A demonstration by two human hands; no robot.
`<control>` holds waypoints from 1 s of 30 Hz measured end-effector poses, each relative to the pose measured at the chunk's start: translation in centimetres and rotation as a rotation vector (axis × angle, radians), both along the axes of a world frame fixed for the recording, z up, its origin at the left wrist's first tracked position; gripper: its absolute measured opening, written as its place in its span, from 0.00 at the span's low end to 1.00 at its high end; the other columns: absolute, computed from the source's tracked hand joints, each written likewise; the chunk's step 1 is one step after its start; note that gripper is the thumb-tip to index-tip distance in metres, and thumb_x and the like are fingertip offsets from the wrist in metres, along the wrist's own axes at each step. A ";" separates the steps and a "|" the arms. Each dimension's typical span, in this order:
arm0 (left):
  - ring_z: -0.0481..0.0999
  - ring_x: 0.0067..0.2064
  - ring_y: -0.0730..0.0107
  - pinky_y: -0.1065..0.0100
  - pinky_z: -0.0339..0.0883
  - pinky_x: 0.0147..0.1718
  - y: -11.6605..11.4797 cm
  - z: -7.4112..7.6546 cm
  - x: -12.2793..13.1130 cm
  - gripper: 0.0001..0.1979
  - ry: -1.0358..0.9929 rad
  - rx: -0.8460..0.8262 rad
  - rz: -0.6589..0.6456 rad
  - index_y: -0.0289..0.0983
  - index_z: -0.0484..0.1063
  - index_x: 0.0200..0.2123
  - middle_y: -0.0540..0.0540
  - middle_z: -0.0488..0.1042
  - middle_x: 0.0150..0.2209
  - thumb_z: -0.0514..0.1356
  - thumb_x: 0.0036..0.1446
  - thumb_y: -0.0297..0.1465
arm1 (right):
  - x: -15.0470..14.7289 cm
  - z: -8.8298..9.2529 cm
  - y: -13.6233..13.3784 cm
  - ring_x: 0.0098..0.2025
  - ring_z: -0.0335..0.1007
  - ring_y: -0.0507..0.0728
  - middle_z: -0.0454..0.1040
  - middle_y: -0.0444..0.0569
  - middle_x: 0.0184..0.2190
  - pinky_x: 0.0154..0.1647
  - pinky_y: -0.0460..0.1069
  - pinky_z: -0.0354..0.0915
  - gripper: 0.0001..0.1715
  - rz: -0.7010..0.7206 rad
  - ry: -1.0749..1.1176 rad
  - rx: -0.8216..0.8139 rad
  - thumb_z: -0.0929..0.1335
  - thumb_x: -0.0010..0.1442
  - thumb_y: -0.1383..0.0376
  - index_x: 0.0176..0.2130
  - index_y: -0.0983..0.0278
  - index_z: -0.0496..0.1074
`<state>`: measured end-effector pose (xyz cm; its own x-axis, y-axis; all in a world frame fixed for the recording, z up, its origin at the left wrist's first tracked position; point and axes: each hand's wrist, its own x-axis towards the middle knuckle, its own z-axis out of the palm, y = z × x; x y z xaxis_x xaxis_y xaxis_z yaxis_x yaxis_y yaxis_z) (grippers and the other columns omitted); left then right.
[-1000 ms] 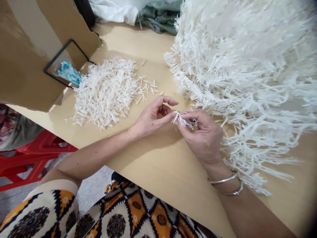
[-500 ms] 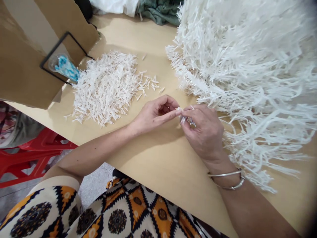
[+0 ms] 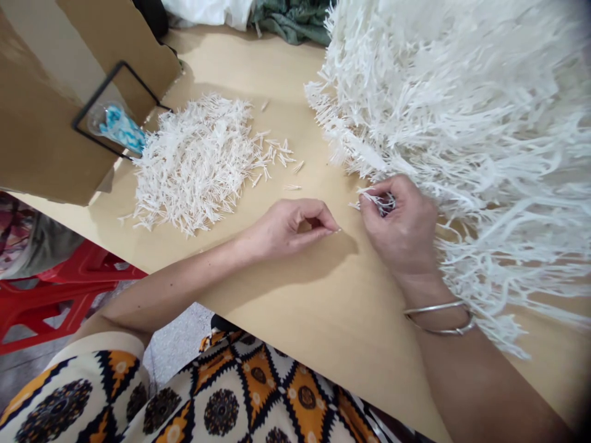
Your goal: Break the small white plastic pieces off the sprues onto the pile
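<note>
Thumb and forefinger of my left hand [image 3: 302, 227] are pinched together over the table, with a tiny white tip showing between them; the rest of what they hold is hidden. My right hand [image 3: 401, 221] is curled round several thin white strands [image 3: 379, 200], at the edge of a large heap of white stringy pieces [image 3: 462, 135]. Farther left lies a smaller pile of short white pieces [image 3: 194, 160], with a few scattered at its right side. One short white piece [image 3: 292, 187] rests alone above my left hand. My hands are apart.
A cardboard box [image 3: 50, 98] stands at the upper left, beside a black wire frame [image 3: 98, 95] and a clear cup with blue-and-white contents [image 3: 120, 128]. White and green cloths [image 3: 295, 21] lie at the back. Red stools [image 3: 64, 289] are below the table's left edge.
My hands have moved apart: the right one went right with the strands, the left slightly down. A short white piece now lies on the table above my left hand.
</note>
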<state>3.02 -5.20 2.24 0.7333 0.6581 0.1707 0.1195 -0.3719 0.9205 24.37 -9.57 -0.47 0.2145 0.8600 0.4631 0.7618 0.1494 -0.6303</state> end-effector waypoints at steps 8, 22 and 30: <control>0.76 0.50 0.58 0.56 0.66 0.52 3.0 -1.0 -0.7 0.08 0.529 0.591 0.343 0.38 0.76 0.43 0.41 0.79 0.47 0.55 0.71 0.31 | -0.5 0.1 -0.4 0.35 0.73 0.59 0.77 0.48 0.34 0.39 0.56 0.71 0.06 0.047 -0.045 -0.009 0.68 0.59 0.69 0.37 0.57 0.70; 0.77 0.57 0.65 0.61 0.61 0.54 1.4 -0.5 0.0 0.15 0.253 0.619 0.173 0.40 0.72 0.54 0.44 0.79 0.53 0.54 0.75 0.41 | -2.2 0.9 -1.1 0.35 0.77 0.56 0.77 0.47 0.40 0.35 0.54 0.75 0.15 0.230 0.482 -0.158 0.74 0.61 0.64 0.47 0.57 0.69; 0.78 0.39 0.73 0.64 0.63 0.46 2.2 -0.7 -0.3 0.10 0.111 0.455 0.182 0.37 0.74 0.40 0.50 0.80 0.36 0.61 0.70 0.38 | -2.1 0.8 -1.1 0.39 0.80 0.60 0.78 0.48 0.40 0.41 0.59 0.80 0.26 0.317 0.523 -0.242 0.75 0.59 0.62 0.53 0.55 0.64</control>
<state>2.77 -2.98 1.56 0.6435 0.6543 0.3973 0.3082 -0.6966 0.6479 22.23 -10.68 0.34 0.0780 0.9853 0.1518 0.2884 0.1235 -0.9495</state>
